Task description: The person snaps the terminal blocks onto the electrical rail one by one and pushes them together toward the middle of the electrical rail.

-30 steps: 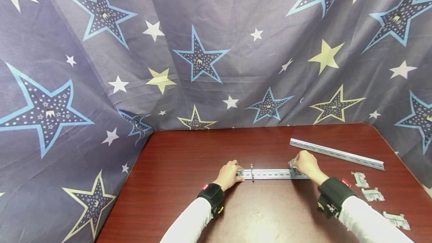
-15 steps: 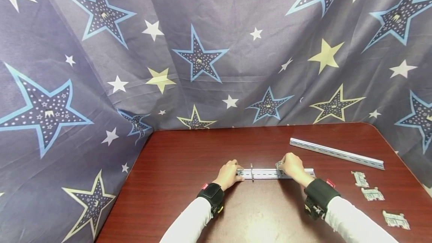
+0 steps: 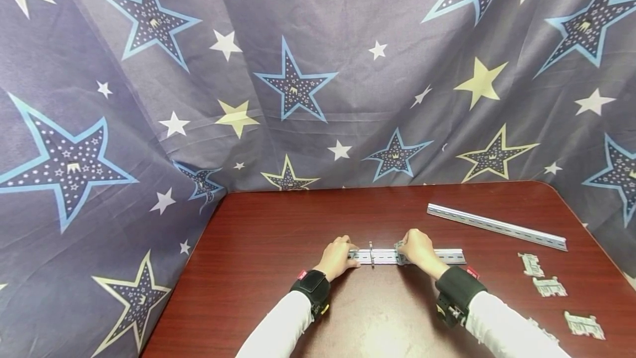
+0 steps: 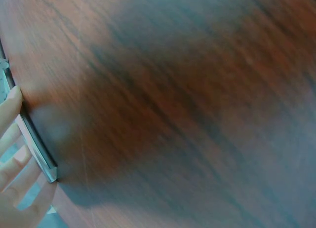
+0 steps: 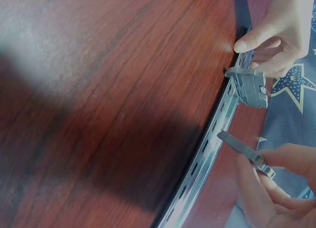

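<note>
Gripping the left end of the slotted rail (image 3: 451, 256), the left hand (image 3: 336, 258) is setting its thumb against the near edge while its fingers are reaching over the far edge, gaps showing between them. The right hand (image 3: 417, 247) is pinching a grey clip (image 5: 247, 153) over the rail's middle, its fingertips closing to the width of the clip's thin body. That clip is showing its narrow edge, its long axis running across the rail and one end pointing toward the person; whether it is touching the rail, I cannot tell. The rail is lying on the table (image 3: 278, 225), its long axis running left to right before the person. A second clip (image 5: 251, 88) is standing crosswise on the rail, between the hands. Beyond the rail, to the right, another rail (image 3: 497, 227) is lying aslant, its right end pointing nearer the person. Loose clips (image 3: 549, 287) are lying right of the slotted rail, one partly hiding behind the right sleeve (image 3: 512, 327).
</note>
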The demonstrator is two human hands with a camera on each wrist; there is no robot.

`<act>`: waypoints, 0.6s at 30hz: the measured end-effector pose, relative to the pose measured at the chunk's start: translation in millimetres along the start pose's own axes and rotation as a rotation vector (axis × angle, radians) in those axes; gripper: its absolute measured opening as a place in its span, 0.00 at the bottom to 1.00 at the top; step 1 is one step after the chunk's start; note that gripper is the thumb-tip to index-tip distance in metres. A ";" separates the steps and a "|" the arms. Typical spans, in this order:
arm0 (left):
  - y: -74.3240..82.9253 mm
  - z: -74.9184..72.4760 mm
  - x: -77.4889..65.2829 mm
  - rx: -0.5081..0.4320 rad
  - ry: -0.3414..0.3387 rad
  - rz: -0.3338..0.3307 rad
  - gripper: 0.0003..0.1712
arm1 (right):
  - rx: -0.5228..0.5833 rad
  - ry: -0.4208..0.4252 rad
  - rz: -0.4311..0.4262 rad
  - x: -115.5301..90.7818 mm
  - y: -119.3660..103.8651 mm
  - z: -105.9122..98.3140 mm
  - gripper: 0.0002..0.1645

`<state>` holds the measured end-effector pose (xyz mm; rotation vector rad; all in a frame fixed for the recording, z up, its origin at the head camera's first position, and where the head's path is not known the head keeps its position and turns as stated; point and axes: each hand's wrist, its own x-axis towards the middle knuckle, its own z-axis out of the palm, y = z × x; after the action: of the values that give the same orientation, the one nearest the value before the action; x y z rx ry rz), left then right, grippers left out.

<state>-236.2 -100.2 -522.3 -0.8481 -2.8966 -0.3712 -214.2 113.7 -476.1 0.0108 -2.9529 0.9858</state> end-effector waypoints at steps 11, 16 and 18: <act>-0.9 1.7 0.1 0.023 0.007 0.013 0.20 | 0.019 -0.002 -0.004 0.0 -6.2 11.8 0.11; -1.0 2.3 0.1 0.028 -0.004 0.005 0.20 | 0.025 0.006 -0.002 0.1 -7.1 16.8 0.11; -1.1 2.6 0.2 0.031 -0.004 0.004 0.20 | 0.022 0.014 -0.005 0.2 -7.5 18.8 0.11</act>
<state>-237.1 -100.3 -525.1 -0.8513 -2.8954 -0.3242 -214.8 96.5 -486.6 0.0115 -2.9278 1.0139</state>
